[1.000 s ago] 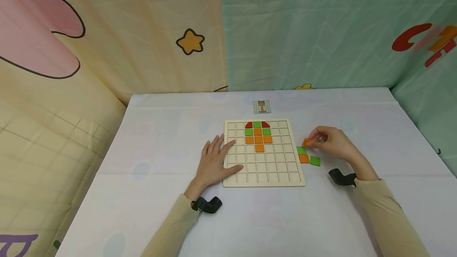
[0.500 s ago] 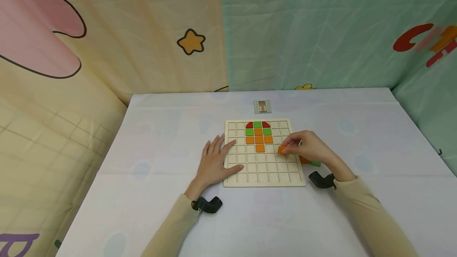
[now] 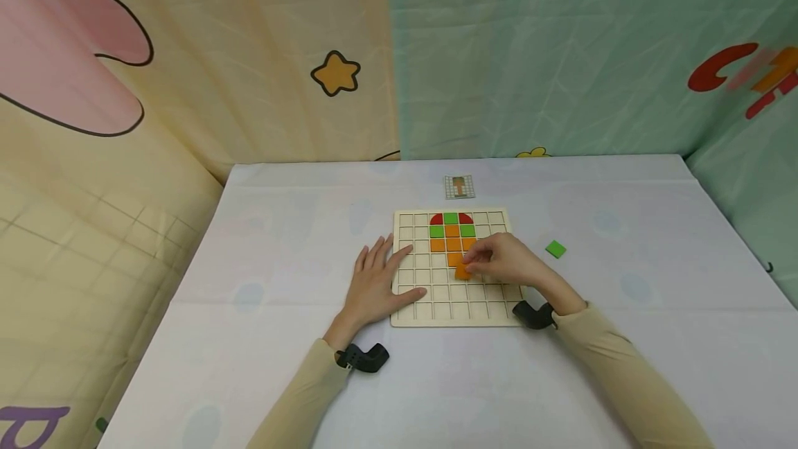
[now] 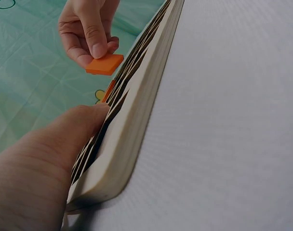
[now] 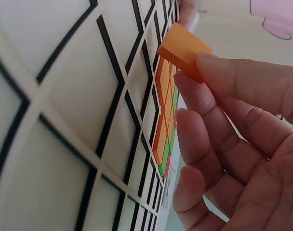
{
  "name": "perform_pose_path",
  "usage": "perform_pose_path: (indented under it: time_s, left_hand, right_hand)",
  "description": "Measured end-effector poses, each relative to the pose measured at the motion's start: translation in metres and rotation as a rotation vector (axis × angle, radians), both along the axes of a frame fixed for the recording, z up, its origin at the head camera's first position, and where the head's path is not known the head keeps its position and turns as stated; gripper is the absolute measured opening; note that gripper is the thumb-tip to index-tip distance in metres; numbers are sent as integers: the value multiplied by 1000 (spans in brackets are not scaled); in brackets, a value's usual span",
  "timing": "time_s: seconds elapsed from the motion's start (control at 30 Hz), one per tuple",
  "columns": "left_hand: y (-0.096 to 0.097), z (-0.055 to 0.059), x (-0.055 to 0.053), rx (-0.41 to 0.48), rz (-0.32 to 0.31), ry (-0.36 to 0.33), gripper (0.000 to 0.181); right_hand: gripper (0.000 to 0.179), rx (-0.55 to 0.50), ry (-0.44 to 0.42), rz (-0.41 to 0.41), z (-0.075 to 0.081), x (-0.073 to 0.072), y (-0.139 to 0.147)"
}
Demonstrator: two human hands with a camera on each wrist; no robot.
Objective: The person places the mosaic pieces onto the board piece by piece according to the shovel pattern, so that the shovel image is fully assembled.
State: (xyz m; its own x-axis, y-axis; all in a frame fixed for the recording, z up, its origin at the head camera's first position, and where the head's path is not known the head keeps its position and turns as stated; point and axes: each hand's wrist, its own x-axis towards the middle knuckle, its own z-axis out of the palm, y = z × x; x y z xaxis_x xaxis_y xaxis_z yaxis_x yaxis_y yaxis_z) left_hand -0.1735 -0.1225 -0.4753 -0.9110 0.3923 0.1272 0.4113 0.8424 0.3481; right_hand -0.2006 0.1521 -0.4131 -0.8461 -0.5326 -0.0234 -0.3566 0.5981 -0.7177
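A square orange tile [image 5: 182, 45] is pinched between the thumb and index finger of my right hand [image 3: 506, 260], just above the grid board [image 3: 430, 308]. In the head view it hovers below a column of orange tiles [image 3: 453, 244] set in the board's cells. Green tiles [image 3: 451, 218] and two red rounded corner tiles [image 3: 465, 218] sit at the top of that pattern. My left hand [image 3: 373, 283] lies with spread fingers on the board's left edge, its thumb on the cells. The left wrist view shows the held tile [image 4: 104, 64] tilted, apart from the board.
Behind the board lies a small pattern card [image 3: 459, 187]. A loose green tile [image 3: 556, 249] rests on the white table [image 3: 299, 227] to the board's right; my right hand and wrist hide part of that side. Fabric curtains [image 3: 548, 54] stand behind the table.
My right hand has carried the orange tile left from the loose tiles beside the board to over its middle. A green tile now lies alone farther back. My left hand has stayed put.
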Motion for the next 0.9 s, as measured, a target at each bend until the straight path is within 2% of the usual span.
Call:
perform_pose_path:
  time_s: [0.17, 0.43, 0.63, 0.9]
  left_hand:
    - [0, 0, 0, 0, 1, -5, 80]
    - [0, 0, 0, 11, -2, -9, 80]
    - [1, 2, 0, 8, 1, -15, 80]
    - [0, 3, 0, 13, 4, -17, 80]
  right_hand:
    - [5, 44, 30, 11, -1, -1, -7]
    - [6, 90, 25, 25, -1, -2, -13]
    - [4, 123, 37, -20, -1, -4, -16]
    - [16, 144, 68, -60, 2, -3, -18]
